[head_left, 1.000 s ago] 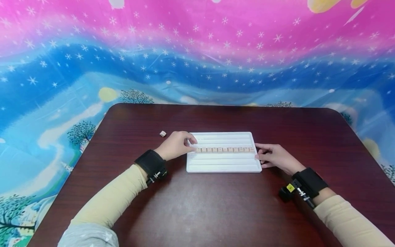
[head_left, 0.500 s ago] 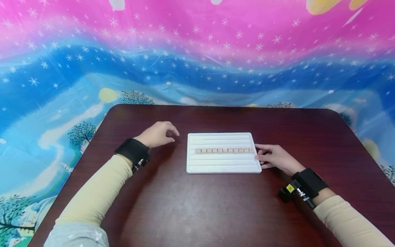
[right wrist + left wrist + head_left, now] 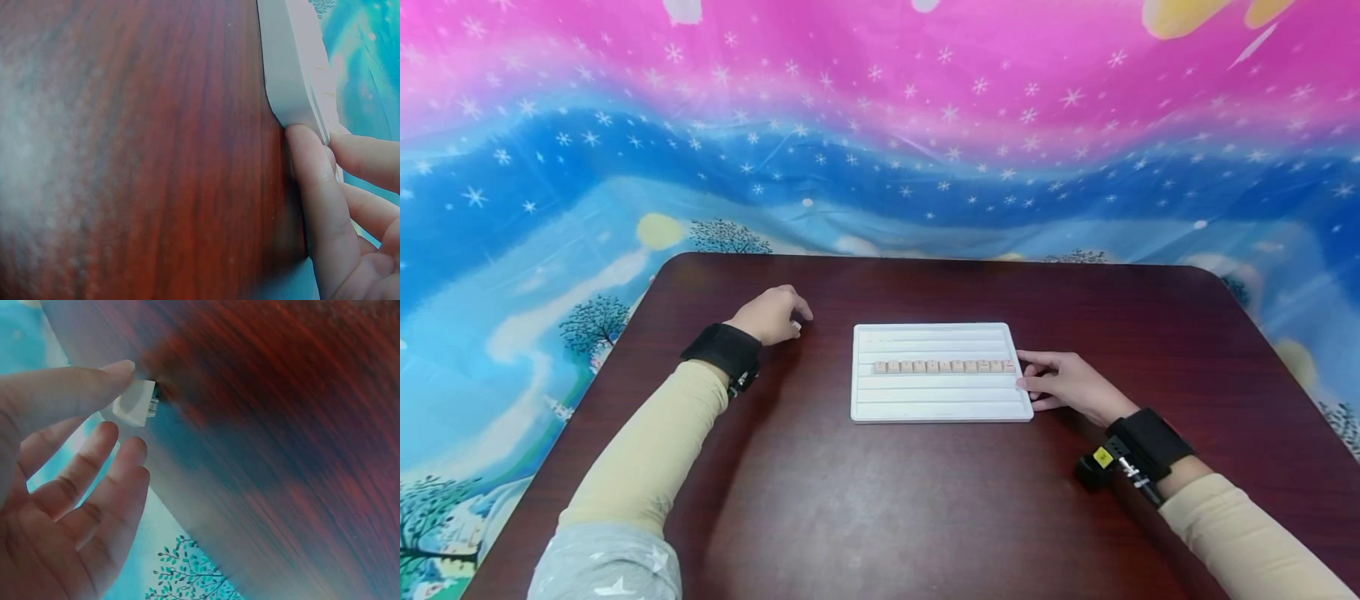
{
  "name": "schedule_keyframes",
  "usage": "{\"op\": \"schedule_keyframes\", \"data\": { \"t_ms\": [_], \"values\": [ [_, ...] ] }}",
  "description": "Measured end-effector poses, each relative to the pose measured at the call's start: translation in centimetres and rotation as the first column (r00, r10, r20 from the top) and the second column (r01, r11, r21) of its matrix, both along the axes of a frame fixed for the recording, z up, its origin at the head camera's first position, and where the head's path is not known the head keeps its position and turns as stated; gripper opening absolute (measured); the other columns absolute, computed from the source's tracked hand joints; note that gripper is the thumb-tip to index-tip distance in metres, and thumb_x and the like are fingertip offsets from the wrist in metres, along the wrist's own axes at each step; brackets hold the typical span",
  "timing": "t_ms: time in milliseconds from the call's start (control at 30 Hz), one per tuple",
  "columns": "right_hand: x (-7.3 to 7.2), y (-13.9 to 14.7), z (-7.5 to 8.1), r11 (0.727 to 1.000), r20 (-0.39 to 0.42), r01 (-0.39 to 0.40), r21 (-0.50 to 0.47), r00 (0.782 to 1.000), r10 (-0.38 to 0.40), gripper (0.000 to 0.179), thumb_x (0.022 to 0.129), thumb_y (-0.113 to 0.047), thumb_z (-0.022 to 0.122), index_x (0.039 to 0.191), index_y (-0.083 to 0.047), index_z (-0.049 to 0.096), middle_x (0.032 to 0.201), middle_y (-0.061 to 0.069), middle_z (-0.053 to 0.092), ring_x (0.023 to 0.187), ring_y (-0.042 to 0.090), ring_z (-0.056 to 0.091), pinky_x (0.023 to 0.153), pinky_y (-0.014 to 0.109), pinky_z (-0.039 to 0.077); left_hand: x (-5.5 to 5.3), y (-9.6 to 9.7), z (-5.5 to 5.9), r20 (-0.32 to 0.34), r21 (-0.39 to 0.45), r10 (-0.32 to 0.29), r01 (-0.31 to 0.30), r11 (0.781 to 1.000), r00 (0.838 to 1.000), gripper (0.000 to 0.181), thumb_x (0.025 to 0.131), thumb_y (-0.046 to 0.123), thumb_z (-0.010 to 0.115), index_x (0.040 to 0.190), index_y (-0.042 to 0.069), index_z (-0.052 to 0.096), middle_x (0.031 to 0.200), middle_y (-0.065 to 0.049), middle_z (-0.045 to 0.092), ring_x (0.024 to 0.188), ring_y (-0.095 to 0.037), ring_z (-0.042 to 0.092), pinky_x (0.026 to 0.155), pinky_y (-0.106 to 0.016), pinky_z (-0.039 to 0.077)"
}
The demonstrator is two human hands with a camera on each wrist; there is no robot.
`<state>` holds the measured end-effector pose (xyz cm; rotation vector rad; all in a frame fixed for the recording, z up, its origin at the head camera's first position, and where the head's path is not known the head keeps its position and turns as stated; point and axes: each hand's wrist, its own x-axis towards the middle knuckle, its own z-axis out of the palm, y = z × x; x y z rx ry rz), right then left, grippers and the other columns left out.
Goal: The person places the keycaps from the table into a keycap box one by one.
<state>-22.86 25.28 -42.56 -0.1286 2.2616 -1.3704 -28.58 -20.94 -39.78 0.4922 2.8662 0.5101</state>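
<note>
My left hand [image 3: 769, 315], at the table's far left, pinches a small off-white keycap [image 3: 134, 404] between thumb and index finger. Dark marks show on the keycap's side in the left wrist view, and the other fingers curl loosely below it. At the right edge of a white ridged tray [image 3: 940, 407], my right hand [image 3: 1071, 385] grips the rim, its thumb on top and fingers along the side. Across the middle of the tray runs a row of several beige keycaps [image 3: 945, 367]. The right wrist view shows fingertips [image 3: 306, 147] against the tray's corner.
Everything lies on a dark red-brown wooden table [image 3: 865, 500] with rounded far corners. Behind it hangs a pink and blue cloth [image 3: 880, 150] printed with snowflakes and trees. Both wrists carry black straps with small cameras.
My left hand has left the row's left end, moved left across the table and taken hold of the loose keycap there. The right hand stays on the tray.
</note>
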Motion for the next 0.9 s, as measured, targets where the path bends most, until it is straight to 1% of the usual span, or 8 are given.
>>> {"op": "schedule_keyframes", "data": {
  "t_ms": [133, 200, 300, 467, 667, 767, 900],
  "values": [
    [0.0, 0.0, -0.1, 1.0, 0.005, 0.009, 0.001, 1.0, -0.009, 0.068, 0.1, -0.003, 0.065, 0.157, 0.007, 0.03, 0.115, 0.022, 0.054, 0.091, 0.021, 0.07, 0.077, 0.036, 0.06, -0.3, 0.0, -0.2, 0.032, 0.007, 0.0, 0.0, 1.0, 0.999, 0.025, 0.091, -0.008, 0.067, 0.114, -0.001, 0.075, 0.117, -0.018, 0.066, 0.112, -0.034, 0.061, 0.096, -0.046, 0.05],
    [0.0, 0.0, -0.2, 1.0, 0.009, 0.008, 0.003, 1.0, -0.008, 0.068, 0.1, -0.004, 0.065, 0.157, 0.006, 0.03, 0.115, 0.022, 0.054, 0.091, 0.021, 0.07, 0.077, 0.036, 0.06, -0.3, 0.0, -0.2, 0.05, 0.012, 0.007, -0.007, 1.0, 0.999, 0.025, 0.091, -0.008, 0.066, 0.113, -0.001, 0.075, 0.114, -0.018, 0.068, 0.109, -0.033, 0.062, 0.095, -0.046, 0.051],
    [-0.1, -0.1, -0.2, 1.0, 0.012, 0.007, 0.004, 1.0, -0.007, 0.068, 0.1, -0.005, 0.066, 0.157, 0.005, 0.03, 0.115, 0.022, 0.054, 0.091, 0.021, 0.07, 0.077, 0.036, 0.06, -0.3, 0.0, -0.2, 0.058, 0.011, 0.024, -0.024, 1.0, 0.998, 0.021, 0.092, -0.006, 0.066, 0.11, -0.001, 0.075, 0.11, -0.017, 0.07, 0.103, -0.031, 0.064, 0.091, -0.045, 0.052],
    [-0.2, -0.1, -0.1, 1.0, 0.009, 0.014, 0.008, 1.0, -0.014, 0.068, 0.1, -0.005, 0.066, 0.157, 0.005, 0.031, 0.116, 0.023, 0.054, 0.091, 0.021, 0.069, 0.076, 0.035, 0.06, -0.1, -0.2, -0.1, 0.013, 0.022, 0.045, -0.045, 0.999, 0.999, 0.012, 0.094, 0.0, 0.068, 0.104, 0.0, 0.075, 0.107, -0.016, 0.07, 0.097, -0.03, 0.064, 0.085, -0.045, 0.052],
    [0.0, -0.1, -0.1, 1.0, 0.01, 0.003, 0.01, 1.0, -0.003, 0.067, 0.1, -0.005, 0.065, 0.157, 0.006, 0.03, 0.114, 0.022, 0.054, 0.091, 0.022, 0.069, 0.077, 0.035, 0.06, 0.5, -0.4, 0.0, -0.024, 0.064, 0.084, -0.082, 0.995, 0.996, 0.011, 0.095, 0.001, 0.067, 0.102, 0.001, 0.076, 0.095, -0.012, 0.071, 0.086, -0.026, 0.065, 0.08, -0.043, 0.053],
    [0.1, -0.1, -0.1, 1.0, 0.008, -0.001, 0.007, 1.0, 0.001, 0.067, 0.101, -0.005, 0.065, 0.157, 0.006, 0.029, 0.113, 0.022, 0.055, 0.09, 0.022, 0.07, 0.076, 0.035, 0.06, 0.8, -0.5, 0.1, -0.036, 0.095, 0.098, -0.095, 0.991, 0.995, 0.014, 0.094, 0.0, 0.066, 0.103, 0.0, 0.077, 0.096, -0.011, 0.072, 0.087, -0.026, 0.066, 0.081, -0.043, 0.053],
    [0.0, 0.0, -0.1, 1.0, 0.001, 0.0, 0.001, 1.0, 0.0, 0.067, 0.101, -0.005, 0.065, 0.157, 0.006, 0.03, 0.113, 0.022, 0.055, 0.09, 0.022, 0.069, 0.076, 0.035, 0.06, 1.2, -0.5, 0.4, -0.04, 0.152, 0.123, -0.115, 0.982, 0.992, 0.018, 0.093, -0.002, 0.066, 0.108, -0.003, 0.077, 0.102, -0.014, 0.073, 0.093, -0.029, 0.068, 0.085, -0.045, 0.054]
  ]
}}
